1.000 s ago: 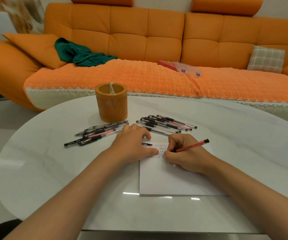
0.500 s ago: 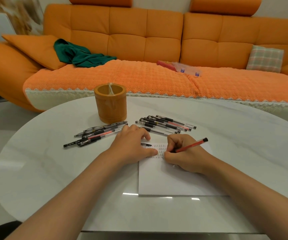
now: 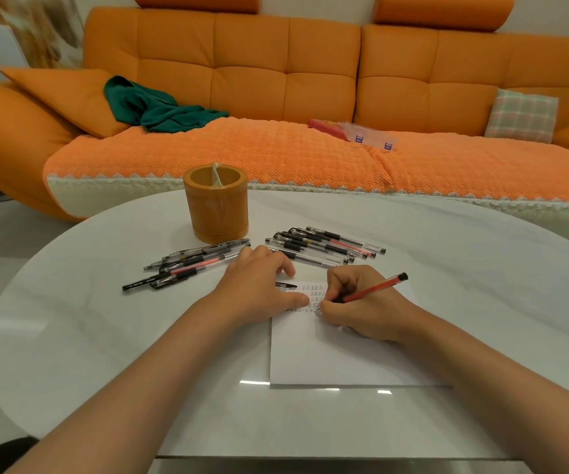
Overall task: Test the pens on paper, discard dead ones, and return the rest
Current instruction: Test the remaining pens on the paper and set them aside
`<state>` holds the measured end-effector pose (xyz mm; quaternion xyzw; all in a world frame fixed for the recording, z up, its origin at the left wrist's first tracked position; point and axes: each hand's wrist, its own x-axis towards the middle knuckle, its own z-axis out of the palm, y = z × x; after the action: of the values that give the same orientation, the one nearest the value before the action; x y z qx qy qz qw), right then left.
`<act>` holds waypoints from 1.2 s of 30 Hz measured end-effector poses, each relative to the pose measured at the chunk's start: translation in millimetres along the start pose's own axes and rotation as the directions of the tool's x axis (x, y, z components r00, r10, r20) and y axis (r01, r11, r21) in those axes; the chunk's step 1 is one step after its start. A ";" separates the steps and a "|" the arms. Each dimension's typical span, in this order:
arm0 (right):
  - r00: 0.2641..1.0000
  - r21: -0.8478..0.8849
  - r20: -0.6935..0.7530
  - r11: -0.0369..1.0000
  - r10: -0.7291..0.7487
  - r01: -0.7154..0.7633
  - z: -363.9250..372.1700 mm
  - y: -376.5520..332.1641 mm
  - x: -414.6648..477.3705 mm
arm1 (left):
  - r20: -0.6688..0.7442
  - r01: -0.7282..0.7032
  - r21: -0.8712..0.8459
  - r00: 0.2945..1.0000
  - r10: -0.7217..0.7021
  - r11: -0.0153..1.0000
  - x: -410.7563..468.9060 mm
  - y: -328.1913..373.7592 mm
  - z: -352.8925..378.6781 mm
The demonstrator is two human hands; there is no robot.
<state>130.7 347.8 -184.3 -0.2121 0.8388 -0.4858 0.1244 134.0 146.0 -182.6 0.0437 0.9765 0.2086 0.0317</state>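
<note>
My right hand (image 3: 361, 302) grips a red pen (image 3: 375, 287) with its tip down on the white paper (image 3: 338, 354), beside rows of small test marks (image 3: 314, 297). My left hand (image 3: 259, 289) rests on the paper's upper left corner, thumb pressing the sheet, fingers curled over a small black pen cap (image 3: 286, 286) that sticks out beneath them. One group of several pens (image 3: 190, 265) lies left of my hands, and another group of pens (image 3: 324, 246) lies behind them. An orange pen holder (image 3: 216, 206) stands upright farther back.
The round white table (image 3: 105, 336) has its front edge close to me. Behind it is an orange sofa (image 3: 276, 80) with a green cloth (image 3: 160, 107), a plaid cushion (image 3: 521, 114) and a clear plastic box (image 3: 368, 135).
</note>
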 end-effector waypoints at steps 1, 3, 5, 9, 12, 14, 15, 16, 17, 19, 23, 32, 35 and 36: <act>1.000 0.001 -0.002 1.000 -0.001 0.001 -0.1 0.1 -0.4 | 0.005 0.001 0.000 1.000 -0.001 1.000 0.2 0.2 -0.4; 1.000 -0.002 0.002 1.000 -0.006 0.006 -0.4 -0.1 -1.1 | 0.011 0.004 -0.002 1.000 -0.004 1.000 0.2 0.7 -0.3; 1.000 -0.006 0.012 1.000 -0.010 0.010 -0.5 -0.3 -1.7 | 0.014 0.006 -0.002 1.000 -0.006 1.000 -0.6 1.3 0.2; 0.999 0.076 -0.023 0.997 0.035 -0.033 -1.5 2.9 0.3 | 0.003 0.004 -0.012 1.000 -0.004 1.000 -2.2 0.7 -0.5; 0.991 0.263 -0.107 0.964 0.075 -0.044 -6.2 4.5 2.0 | 0.005 -0.017 -0.011 1.000 0.017 1.000 -2.5 0.3 -1.5; 0.987 0.326 -0.139 0.945 0.076 -0.027 -9.0 2.4 2.1 | 0.010 -0.031 -0.018 0.999 0.031 0.999 -2.1 -1.6 -1.7; 0.985 0.323 -0.151 0.946 0.078 -0.026 -10.2 1.7 2.6 | 0.014 -0.038 -0.030 0.999 0.039 0.999 -1.6 -3.5 -2.4; 0.984 0.306 -0.160 0.952 0.078 -0.026 -11.5 -0.1 2.5 | 0.017 -0.049 -0.051 0.999 0.050 0.998 -1.0 -5.7 -3.6; 0.984 0.294 -0.163 0.956 0.072 -0.021 -13.1 -1.3 3.2 | 0.017 -0.063 -0.081 0.998 0.065 0.995 -0.7 -8.2 -5.4; 0.986 0.308 -0.152 0.951 0.069 -0.019 -18.0 -3.4 4.8 | 0.017 -0.092 -0.152 0.995 0.096 0.984 -0.9 -12.6 -10.9; 0.989 0.391 -0.103 0.919 0.104 -0.056 -28.0 -9.1 7.3 | 0.042 -0.124 -0.104 0.991 0.129 0.987 -1.0 -21.3 -20.3; 0.994 0.300 -0.043 0.950 0.103 -0.085 -26.3 -19.3 14.8 | -0.055 -0.182 -0.083 0.982 0.178 0.980 -0.5 -23.7 -22.7; 0.997 -0.116 -0.076 0.993 0.019 -0.028 -24.9 -16.1 19.2 | -0.090 -0.162 -0.141 0.985 0.150 0.977 -0.5 -24.6 -23.6; 0.997 -0.215 -0.080 0.976 0.007 -0.024 -24.3 -15.0 21.3 | -0.099 -0.162 -0.158 0.984 0.147 0.974 -0.3 -24.6 -23.6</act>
<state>105.4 349.6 -159.3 -0.1986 0.8923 -0.3991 0.0711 130.6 114.1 -171.2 0.1077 0.9499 0.2925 -0.0233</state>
